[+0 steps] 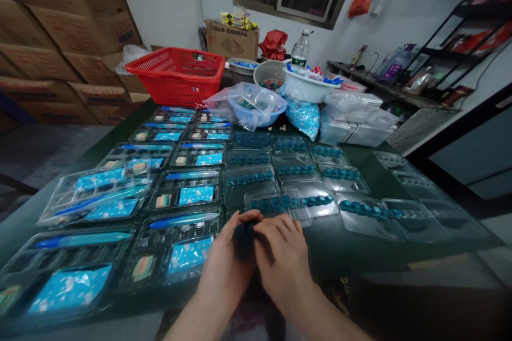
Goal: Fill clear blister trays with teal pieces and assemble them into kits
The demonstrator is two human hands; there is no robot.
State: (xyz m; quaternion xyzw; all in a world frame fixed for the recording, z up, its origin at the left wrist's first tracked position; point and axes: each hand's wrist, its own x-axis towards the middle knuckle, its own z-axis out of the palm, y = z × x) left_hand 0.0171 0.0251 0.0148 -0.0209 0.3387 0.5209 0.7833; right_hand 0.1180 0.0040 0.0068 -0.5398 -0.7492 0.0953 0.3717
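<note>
My left hand (224, 256) and my right hand (280, 256) meet at the near side of a dark green table (352, 248). Between them they hold a small dark blue object (244, 240), mostly hidden by my fingers, so its shape is hard to tell. Just beyond my fingertips lies a transparent plastic tray (294, 203) holding a row of teal-blue pieces. To the left, transparent compartment trays (186, 189) hold blue sticks and printed blue cards, and one (188, 256) sits right beside my left hand.
More trays cover the table's far half. Behind them are a red plastic basket (176, 75), a plastic bag over a blue bowl (246, 106), a bag of blue pieces (304, 117) and a white bowl (306, 88). Stacked cardboard cartons (52, 48) rise at the left.
</note>
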